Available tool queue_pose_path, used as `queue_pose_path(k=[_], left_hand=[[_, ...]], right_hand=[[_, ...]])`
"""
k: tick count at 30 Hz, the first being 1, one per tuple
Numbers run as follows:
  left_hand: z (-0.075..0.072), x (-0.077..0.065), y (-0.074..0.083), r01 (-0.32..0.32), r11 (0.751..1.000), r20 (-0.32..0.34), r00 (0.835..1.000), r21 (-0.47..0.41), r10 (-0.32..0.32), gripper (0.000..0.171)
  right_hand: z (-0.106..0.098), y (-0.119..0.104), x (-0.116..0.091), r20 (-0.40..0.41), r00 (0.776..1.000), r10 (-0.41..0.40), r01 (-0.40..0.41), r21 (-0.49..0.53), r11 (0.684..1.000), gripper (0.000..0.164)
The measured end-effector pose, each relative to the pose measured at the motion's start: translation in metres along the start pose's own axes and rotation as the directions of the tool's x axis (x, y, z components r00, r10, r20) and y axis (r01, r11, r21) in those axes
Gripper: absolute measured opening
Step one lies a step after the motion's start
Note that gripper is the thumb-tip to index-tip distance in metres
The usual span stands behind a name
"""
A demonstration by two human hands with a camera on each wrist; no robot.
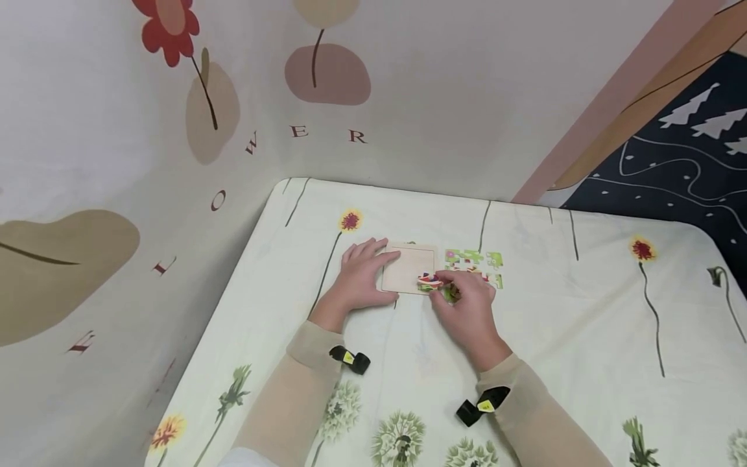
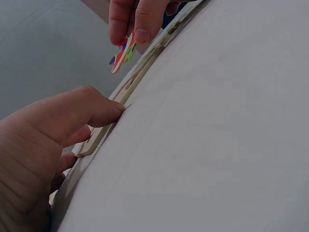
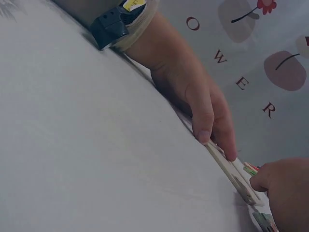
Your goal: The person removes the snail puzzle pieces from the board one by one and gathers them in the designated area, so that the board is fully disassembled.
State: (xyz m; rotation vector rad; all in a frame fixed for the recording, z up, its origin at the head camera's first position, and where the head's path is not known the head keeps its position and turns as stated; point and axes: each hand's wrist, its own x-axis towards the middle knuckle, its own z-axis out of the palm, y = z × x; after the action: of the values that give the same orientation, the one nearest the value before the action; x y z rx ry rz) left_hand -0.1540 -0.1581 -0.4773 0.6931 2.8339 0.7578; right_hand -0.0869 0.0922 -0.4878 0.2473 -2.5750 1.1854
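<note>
A shallow wooden puzzle tray (image 1: 408, 264) lies on the table, its bare base facing up. My left hand (image 1: 366, 272) holds it at the left side, thumb against the near edge and fingers spread toward the far edge. Between thumb and fingertips, my right hand (image 1: 469, 310) pinches a jigsaw piece (image 1: 429, 281) printed in red, white, blue and green. That piece hovers above the tray's near right corner, tilted in the left wrist view. Loose jigsaw pieces (image 1: 495, 259) with green, pink and red print lie right of the tray, some hidden behind the right hand.
A white cloth (image 1: 583, 337) printed with flowers and dandelions covers the table. Behind and to the left hangs a pale curtain (image 1: 443, 117) with printed letters. A dark cloth with white trees (image 1: 688, 149) is at the far right. Both wrists carry small black cameras.
</note>
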Motion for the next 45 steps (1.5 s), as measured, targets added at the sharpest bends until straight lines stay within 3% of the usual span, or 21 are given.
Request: queue_pose_path(k=[23,36,45], left_hand=[[-0.001,-0.002,0.003,0.018,1.000,0.005,1.000,-0.001,-0.018,0.091],[-0.003,0.000,0.004,0.009,1.000,0.014,1.000,0.010,-0.009,0.091],[-0.006,0.002,0.002,0.013,1.000,0.026,1.000,0.011,-0.013,0.091]], right_hand=[[-0.034,0.029,-0.024,-0.082,0.996,-0.022,0.020,-0.024,1.000,0.036],[-0.053,0.035,-0.033,-0.063,0.995,0.081,-0.085,-0.072,0.994,0.036],[-0.055,0.032,-0.031,-0.039,0.994,0.099,-0.102,-0.093,0.990,0.033]])
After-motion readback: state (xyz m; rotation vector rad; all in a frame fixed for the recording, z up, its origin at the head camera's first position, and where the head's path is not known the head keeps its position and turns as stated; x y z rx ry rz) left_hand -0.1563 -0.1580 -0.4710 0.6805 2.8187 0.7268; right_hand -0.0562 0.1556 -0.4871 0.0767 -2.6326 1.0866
